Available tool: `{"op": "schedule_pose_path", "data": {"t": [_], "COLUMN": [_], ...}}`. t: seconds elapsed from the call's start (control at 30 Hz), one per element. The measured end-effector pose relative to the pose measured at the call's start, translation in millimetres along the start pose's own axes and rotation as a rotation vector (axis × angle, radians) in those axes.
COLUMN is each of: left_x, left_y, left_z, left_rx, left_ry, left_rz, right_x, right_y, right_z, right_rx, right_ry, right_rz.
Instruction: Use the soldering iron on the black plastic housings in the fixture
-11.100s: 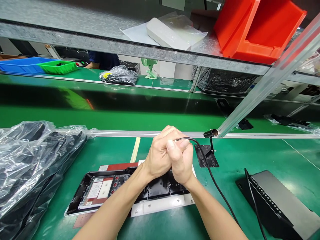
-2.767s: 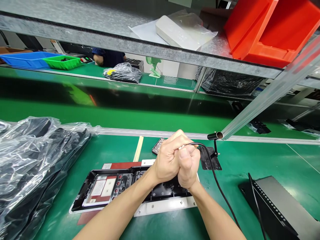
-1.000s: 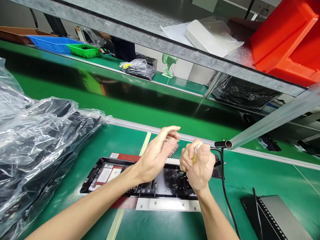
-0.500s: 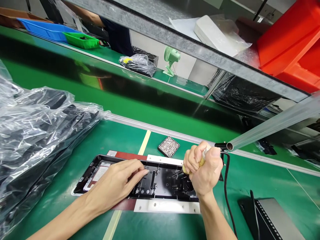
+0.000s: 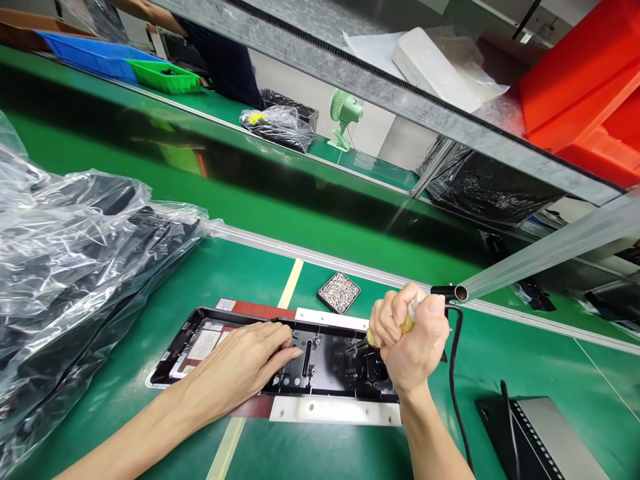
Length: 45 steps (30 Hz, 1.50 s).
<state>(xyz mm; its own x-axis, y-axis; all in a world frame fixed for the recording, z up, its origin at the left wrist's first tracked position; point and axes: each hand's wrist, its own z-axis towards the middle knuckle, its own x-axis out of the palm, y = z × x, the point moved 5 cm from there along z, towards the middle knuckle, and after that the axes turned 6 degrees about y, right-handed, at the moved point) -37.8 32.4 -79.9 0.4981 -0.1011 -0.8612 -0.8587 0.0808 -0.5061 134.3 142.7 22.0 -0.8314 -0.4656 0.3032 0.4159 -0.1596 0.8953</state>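
A long black plastic housing (image 5: 330, 367) lies open side up on the bench, with moulded ribs and holes inside. My left hand (image 5: 260, 353) rests across its left-middle part, the fingers loosely bent and the thumb apart from them. Its fingertips are partly hidden. Over the housing's right end, my right hand (image 5: 413, 337) makes a fist round a tool with a yellowish handle (image 5: 409, 325); the fist hides most of the tool, so its kind is unclear. White strips (image 5: 335, 411) flank the housing. Just behind it sits a small square tray of tiny light pieces (image 5: 339, 292).
Plastic-wrapped dark parts (image 5: 100, 267) pile up on the left. A black cable (image 5: 454, 380) runs down beside my right arm, near a dark metal box (image 5: 545, 433). A metal shelf edge (image 5: 390, 93) crosses overhead. Across the way are a person's arm (image 5: 150, 13) and a green fan (image 5: 345, 117).
My hands and the housing keep nearly the same positions; the whole view has shifted slightly. Across the way, the other person's arm and body have moved left.
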Motion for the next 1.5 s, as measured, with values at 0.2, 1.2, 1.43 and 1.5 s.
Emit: {"op": "schedule_pose_path", "data": {"t": [0.2,1.2,1.43,1.5], "left_x": [-1.2,0.3,0.2,1.8], "left_y": [1.4,3.2,3.8,4.9], "left_z": [-0.5,-0.7,-0.4,0.0], "left_rx": [-0.005,-0.008,0.0,-0.01], "left_ry": [-0.026,-0.028,-0.034,-0.012], "left_rz": [-0.013,-0.045,-0.033,-0.026], "right_x": [0.1,0.3,0.4,0.7], "right_y": [-0.5,0.1,0.4,0.5], "right_z": [0.3,-0.5,-0.2,0.1], "right_rx": [-0.01,-0.003,-0.004,-0.004], "right_ry": [-0.001,0.002,0.003,0.0], "right_rz": [0.011,0.009,0.022,0.02]}}
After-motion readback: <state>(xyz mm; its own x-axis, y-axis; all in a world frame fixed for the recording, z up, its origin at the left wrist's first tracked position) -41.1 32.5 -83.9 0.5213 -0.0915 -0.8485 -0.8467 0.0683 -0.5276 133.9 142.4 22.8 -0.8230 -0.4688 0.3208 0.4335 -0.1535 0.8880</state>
